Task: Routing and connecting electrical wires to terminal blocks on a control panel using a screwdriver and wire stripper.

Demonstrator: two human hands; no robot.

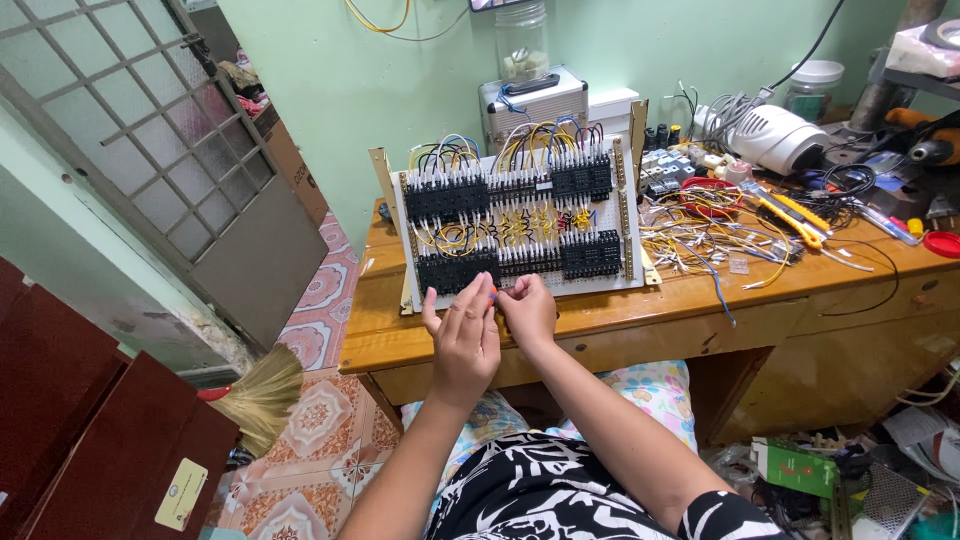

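A white wiring panel (520, 215) with rows of black relay blocks and yellow, blue and black wires leans upright on a wooden desk (690, 295). My left hand (465, 340) and my right hand (528, 310) meet just in front of the panel's lower edge. Between their fingertips they pinch a small orange and blue piece (492, 292); it is too small to tell what it is. Both forearms reach up from my lap.
Loose wire offcuts (700, 240), a yellow cutter (790, 215), a red tape roll (705, 195) and a white heat tool (775, 135) crowd the desk's right side. A metal case (532, 105) with a jar stands behind the panel. A broom (260, 395) lies at the left.
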